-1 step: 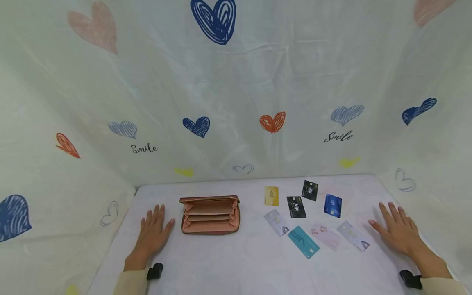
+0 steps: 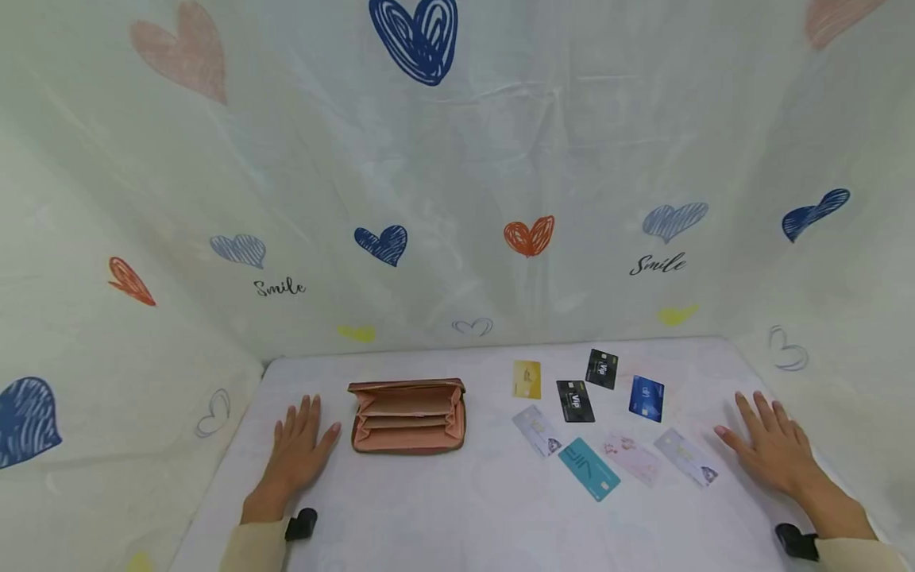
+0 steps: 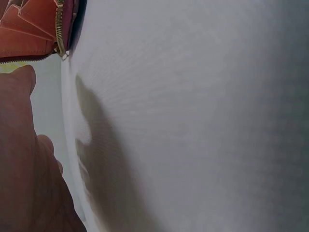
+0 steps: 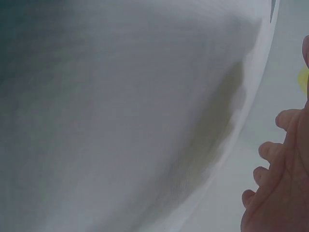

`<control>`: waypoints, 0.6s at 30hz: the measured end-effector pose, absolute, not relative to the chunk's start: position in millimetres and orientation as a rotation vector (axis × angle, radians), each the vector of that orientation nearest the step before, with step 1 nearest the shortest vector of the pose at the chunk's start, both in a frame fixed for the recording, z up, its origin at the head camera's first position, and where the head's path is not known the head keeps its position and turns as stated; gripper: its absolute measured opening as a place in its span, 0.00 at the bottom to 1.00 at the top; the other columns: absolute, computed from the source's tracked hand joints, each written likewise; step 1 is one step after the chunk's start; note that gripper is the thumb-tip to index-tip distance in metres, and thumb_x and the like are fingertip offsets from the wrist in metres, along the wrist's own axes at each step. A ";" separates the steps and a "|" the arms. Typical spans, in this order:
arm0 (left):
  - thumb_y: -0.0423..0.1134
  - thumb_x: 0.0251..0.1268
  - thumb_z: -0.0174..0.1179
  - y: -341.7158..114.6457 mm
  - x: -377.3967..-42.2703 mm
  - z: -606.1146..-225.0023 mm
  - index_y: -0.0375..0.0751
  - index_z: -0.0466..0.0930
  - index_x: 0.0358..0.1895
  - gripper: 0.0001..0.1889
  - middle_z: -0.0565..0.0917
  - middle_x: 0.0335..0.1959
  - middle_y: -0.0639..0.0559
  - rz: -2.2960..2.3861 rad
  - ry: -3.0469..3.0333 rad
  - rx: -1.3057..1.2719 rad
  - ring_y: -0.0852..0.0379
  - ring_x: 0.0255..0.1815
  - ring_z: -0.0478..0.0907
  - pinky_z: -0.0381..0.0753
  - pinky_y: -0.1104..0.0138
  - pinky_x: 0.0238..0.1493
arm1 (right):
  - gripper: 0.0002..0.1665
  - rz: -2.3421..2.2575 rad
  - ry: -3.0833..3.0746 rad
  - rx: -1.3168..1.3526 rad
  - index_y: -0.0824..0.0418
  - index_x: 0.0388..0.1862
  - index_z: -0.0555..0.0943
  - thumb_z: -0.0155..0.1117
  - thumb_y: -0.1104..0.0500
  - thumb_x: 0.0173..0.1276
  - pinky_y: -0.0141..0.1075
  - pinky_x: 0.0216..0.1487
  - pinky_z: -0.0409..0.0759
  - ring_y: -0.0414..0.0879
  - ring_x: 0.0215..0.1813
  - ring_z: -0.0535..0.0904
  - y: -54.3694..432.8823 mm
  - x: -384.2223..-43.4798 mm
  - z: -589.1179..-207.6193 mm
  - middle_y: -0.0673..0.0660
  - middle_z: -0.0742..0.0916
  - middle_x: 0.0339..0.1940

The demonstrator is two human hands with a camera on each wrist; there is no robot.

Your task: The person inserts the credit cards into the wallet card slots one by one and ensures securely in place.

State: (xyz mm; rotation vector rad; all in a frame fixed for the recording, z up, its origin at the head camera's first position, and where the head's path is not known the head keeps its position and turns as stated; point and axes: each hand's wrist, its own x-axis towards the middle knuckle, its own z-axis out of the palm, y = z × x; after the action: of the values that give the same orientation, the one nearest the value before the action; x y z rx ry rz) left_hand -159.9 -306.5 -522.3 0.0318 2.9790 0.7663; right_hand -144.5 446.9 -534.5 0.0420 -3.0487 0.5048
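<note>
A brown zip-around wallet [image 2: 409,442] lies unzipped on the white table, its pink-tan compartments facing the head camera. Flat on the table just left of it, my left hand [image 2: 296,451] has its fingers extended and the thumb pointing toward the wallet. In the left wrist view the wallet's zipped corner [image 3: 59,34] shows beyond the thumb. My right hand [image 2: 775,453] rests palm down near the table's right edge, fingers spread, holding nothing. Closest to it is a pale silver card [image 2: 686,457]; a pink card [image 2: 631,458] and a teal card [image 2: 589,469] lie farther left.
More cards lie right of the wallet: a gold one [image 2: 526,380], two black VIP cards [image 2: 575,401], a blue one [image 2: 646,399] and another silver one [image 2: 536,430]. A heart-printed curtain [image 2: 443,175] rises behind the table [image 2: 429,516] and along both sides.
</note>
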 end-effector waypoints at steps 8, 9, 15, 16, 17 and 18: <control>0.56 0.84 0.47 -304.2 -165.1 -522.9 0.20 0.46 0.81 0.44 0.43 0.82 0.19 0.817 2.994 0.099 0.17 0.81 0.34 0.28 0.27 0.76 | 0.53 0.524 -3.030 0.078 0.73 0.85 0.40 0.48 0.38 0.84 0.76 0.75 0.26 0.83 0.81 0.32 443.9 -150.8 -532.9 0.83 0.44 0.82; 0.56 0.84 0.47 -304.0 -165.2 -522.2 0.20 0.47 0.81 0.44 0.44 0.82 0.19 0.817 2.992 0.102 0.17 0.81 0.34 0.28 0.27 0.76 | 0.53 0.531 -3.035 0.076 0.73 0.85 0.41 0.48 0.38 0.84 0.76 0.76 0.25 0.83 0.80 0.32 442.3 -151.5 -532.1 0.83 0.44 0.81; 0.54 0.84 0.48 -300.5 -165.6 -517.7 0.22 0.51 0.81 0.41 0.47 0.83 0.22 0.818 2.980 0.137 0.18 0.82 0.39 0.33 0.27 0.77 | 0.53 0.559 -3.065 0.063 0.75 0.84 0.43 0.49 0.39 0.84 0.77 0.75 0.30 0.85 0.79 0.35 432.4 -149.6 -529.3 0.84 0.46 0.81; 0.53 0.84 0.48 -299.8 -165.8 -517.2 0.21 0.52 0.81 0.40 0.49 0.83 0.22 0.822 2.985 0.149 0.18 0.81 0.40 0.35 0.26 0.76 | 0.52 0.567 -3.066 0.067 0.75 0.84 0.43 0.49 0.39 0.84 0.77 0.75 0.31 0.85 0.79 0.36 430.6 -149.2 -528.9 0.85 0.47 0.80; 0.51 0.84 0.49 -299.3 -166.0 -516.9 0.21 0.53 0.80 0.39 0.50 0.82 0.22 0.827 2.991 0.163 0.18 0.81 0.42 0.37 0.26 0.76 | 0.52 0.581 -3.070 0.074 0.76 0.84 0.43 0.49 0.39 0.84 0.78 0.75 0.32 0.85 0.79 0.36 428.7 -148.7 -528.3 0.85 0.47 0.80; 0.49 0.83 0.50 -298.9 -166.3 -516.9 0.20 0.55 0.79 0.38 0.51 0.82 0.21 0.854 2.997 0.178 0.17 0.81 0.44 0.39 0.25 0.75 | 0.52 0.595 -3.071 0.083 0.76 0.83 0.44 0.50 0.40 0.84 0.78 0.75 0.33 0.85 0.79 0.37 426.7 -148.4 -527.7 0.86 0.48 0.80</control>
State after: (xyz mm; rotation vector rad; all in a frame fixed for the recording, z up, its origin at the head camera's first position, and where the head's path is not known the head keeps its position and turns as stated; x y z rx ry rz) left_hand -166.3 -298.9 -516.9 0.1784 2.9974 0.8541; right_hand -148.4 426.7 -527.7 0.0825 -3.0714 0.5953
